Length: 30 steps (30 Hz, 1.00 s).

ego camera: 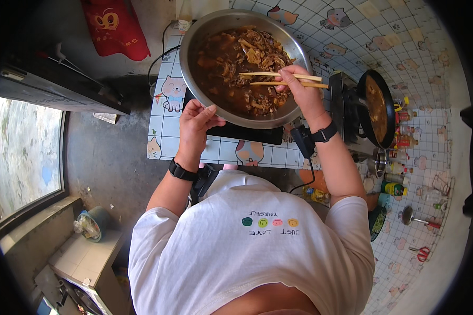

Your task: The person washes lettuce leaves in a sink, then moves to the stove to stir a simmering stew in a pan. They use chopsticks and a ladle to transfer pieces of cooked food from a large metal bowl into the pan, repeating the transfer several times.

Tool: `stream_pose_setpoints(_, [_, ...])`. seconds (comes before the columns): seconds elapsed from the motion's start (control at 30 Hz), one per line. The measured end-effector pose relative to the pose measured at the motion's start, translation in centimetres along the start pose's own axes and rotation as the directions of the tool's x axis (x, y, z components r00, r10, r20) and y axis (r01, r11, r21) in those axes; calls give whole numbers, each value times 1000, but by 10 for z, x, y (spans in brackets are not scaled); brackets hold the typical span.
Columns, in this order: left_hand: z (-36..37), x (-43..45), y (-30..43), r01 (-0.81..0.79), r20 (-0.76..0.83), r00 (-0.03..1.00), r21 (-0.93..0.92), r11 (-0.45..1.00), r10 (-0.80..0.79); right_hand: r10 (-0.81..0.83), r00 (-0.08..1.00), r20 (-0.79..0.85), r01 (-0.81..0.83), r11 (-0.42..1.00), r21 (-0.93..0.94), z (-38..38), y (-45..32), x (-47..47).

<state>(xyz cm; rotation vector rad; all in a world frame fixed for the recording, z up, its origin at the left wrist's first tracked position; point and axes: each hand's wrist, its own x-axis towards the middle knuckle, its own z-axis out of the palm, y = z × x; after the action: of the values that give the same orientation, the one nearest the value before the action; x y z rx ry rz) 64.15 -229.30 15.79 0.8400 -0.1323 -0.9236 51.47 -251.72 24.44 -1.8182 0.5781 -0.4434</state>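
A large stainless steel basin holds a dark brown stew with shredded pieces heaped toward its far right side. With the thumb over the rim and the fingers below it, my left hand grips the basin's near left edge. A pair of wooden chopsticks is held in my right hand above the basin's right side. Their tips reach left to the stew near the middle; whether they pinch a piece is unclear. Under the basin, a flat black appliance shows partly.
A black frying pan with brown food sits on the stove at right. Several bottles line the tiled wall. A black cable hangs near my right forearm. The cat-patterned tabletop ends just before my body.
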Motion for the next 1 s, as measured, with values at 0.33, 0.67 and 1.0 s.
stream_pose_setpoints(0.33, [1, 1, 0, -2, -2, 1000, 6, 1000, 2, -15, 997, 75, 18, 999, -38, -1, 18, 11])
stream_pose_setpoints(0.67, [2, 0, 1, 12, -14, 1000, 2, 1000, -12, 348, 937, -23, -300, 837, 457, -30, 31, 20])
stream_pose_setpoints(1.0, [-3, 2, -2, -15, 13, 1000, -4, 1000, 15, 420, 906, 50, -316, 593, 741, -45, 35, 5])
